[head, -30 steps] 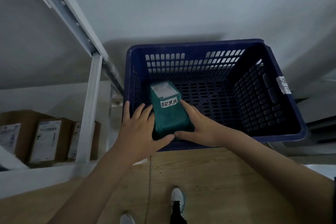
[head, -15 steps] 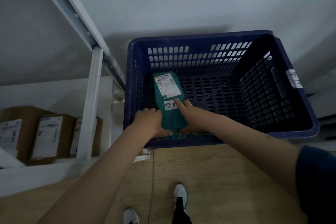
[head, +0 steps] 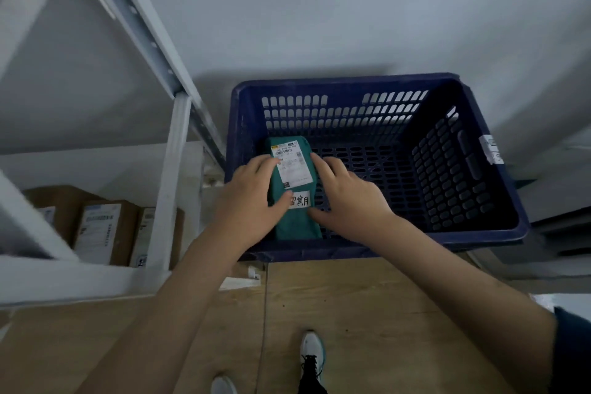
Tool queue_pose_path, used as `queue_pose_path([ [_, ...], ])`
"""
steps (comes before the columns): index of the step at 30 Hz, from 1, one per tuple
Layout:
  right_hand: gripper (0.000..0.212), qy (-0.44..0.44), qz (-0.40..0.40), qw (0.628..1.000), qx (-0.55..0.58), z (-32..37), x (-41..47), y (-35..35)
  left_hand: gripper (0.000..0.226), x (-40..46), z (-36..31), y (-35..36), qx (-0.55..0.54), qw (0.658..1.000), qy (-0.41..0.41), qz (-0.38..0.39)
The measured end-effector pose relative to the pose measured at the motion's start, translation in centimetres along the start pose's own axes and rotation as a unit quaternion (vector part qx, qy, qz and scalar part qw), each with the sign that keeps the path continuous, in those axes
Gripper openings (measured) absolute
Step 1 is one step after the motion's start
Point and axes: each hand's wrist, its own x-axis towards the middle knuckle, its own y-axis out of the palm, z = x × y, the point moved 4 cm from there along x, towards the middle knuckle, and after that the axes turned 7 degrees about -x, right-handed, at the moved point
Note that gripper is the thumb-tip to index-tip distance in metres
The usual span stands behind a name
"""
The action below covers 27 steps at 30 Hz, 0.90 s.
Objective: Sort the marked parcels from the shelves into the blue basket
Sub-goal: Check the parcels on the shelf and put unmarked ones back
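Settling soft green plastic-wrapped parcel [head: 295, 201] flat at blue slotted plastic basket's [head: 377, 86] seven o'clock; left hand [head: 252, 198] and right hand [head: 348, 198], fingers relaxed, flanking it; best released gently.

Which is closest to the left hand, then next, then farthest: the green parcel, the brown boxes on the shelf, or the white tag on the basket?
1. green parcel, touching the left hand.
2. brown boxes, left on the shelf.
3. white tag, far right on the blue basket.

One head-worn wide-angle view looks steeply down, close over the blue basket [head: 377, 86] and wooden floor [head: 367, 313]
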Motion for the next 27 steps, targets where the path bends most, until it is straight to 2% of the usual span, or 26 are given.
queue_pose_path([
  [2,0.092,-0.001,-0.017,1.0,-0.006,0.9,-2.1,-2.1,0.061,-3.0,-0.9,-2.7,-0.05,0.998,0.003,-0.037],
  [5,0.082,-0.02,-0.034,0.999,0.001,3.8,-4.2,-5.8,0.058,-7.7,-0.8,-6.0,-0.086,0.995,0.003,-0.051],
  [12,0.068,-0.177,-0.105,0.978,0.014,16.1,-7.9,-13.8,0.053,-19.2,1.3,-11.8,-0.084,0.994,-0.009,-0.069],
  [16,0.06,-0.256,-0.137,0.957,0.0,23.1,-11.1,-16.7,0.051,-25.0,3.4,-16.2,-0.101,0.982,-0.029,-0.158],
  [20,0.058,-0.276,-0.176,0.945,-0.006,28.5,-14.7,-18.9,0.053,-30.1,5.9,-20.9,-0.076,0.969,-0.036,-0.233],
  [24,0.051,-0.297,-0.215,0.928,0.06,33.5,-16.6,-21.9,0.05,-34.2,8.8,-26.4,-0.078,0.952,-0.038,-0.294],
  [27,0.051,-0.295,-0.236,0.92,0.103,37.6,-14.7,-24.1,0.054,-36.0,12.3,-31.2,-0.042,0.945,-0.042,-0.322],
])
